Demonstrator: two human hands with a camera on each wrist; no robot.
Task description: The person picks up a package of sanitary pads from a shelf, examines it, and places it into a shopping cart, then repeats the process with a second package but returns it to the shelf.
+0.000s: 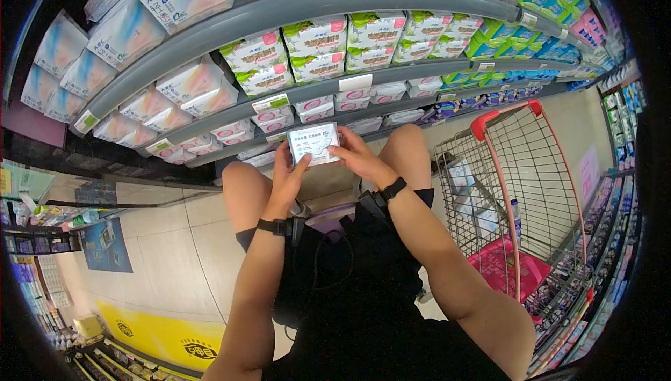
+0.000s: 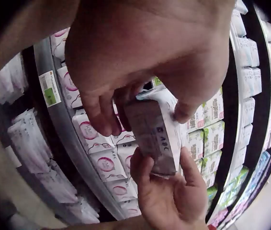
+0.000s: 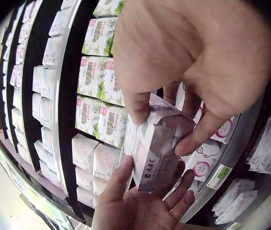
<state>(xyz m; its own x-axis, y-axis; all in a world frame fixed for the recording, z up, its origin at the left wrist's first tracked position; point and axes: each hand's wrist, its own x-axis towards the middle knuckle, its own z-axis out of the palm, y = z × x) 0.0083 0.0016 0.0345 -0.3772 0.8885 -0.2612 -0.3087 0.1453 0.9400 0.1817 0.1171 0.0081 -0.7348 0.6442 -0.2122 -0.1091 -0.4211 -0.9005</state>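
Nearest my view, my left hand (image 1: 285, 180) and right hand (image 1: 363, 161) are both pinching the white ABC packet (image 1: 314, 144), each grip narrow on one end, thumbs on its printed face. The packet is hovering above the squatting person's knees. Beyond it, shelves (image 1: 293, 92) are holding rows of similar packs (image 1: 318, 39), while a red-handled shopping cart (image 1: 514, 171) is standing to the right, carrying white packs (image 1: 464, 173).

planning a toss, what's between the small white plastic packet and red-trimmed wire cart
The right hand gripping the packet, then the bare right knee, in the head view.
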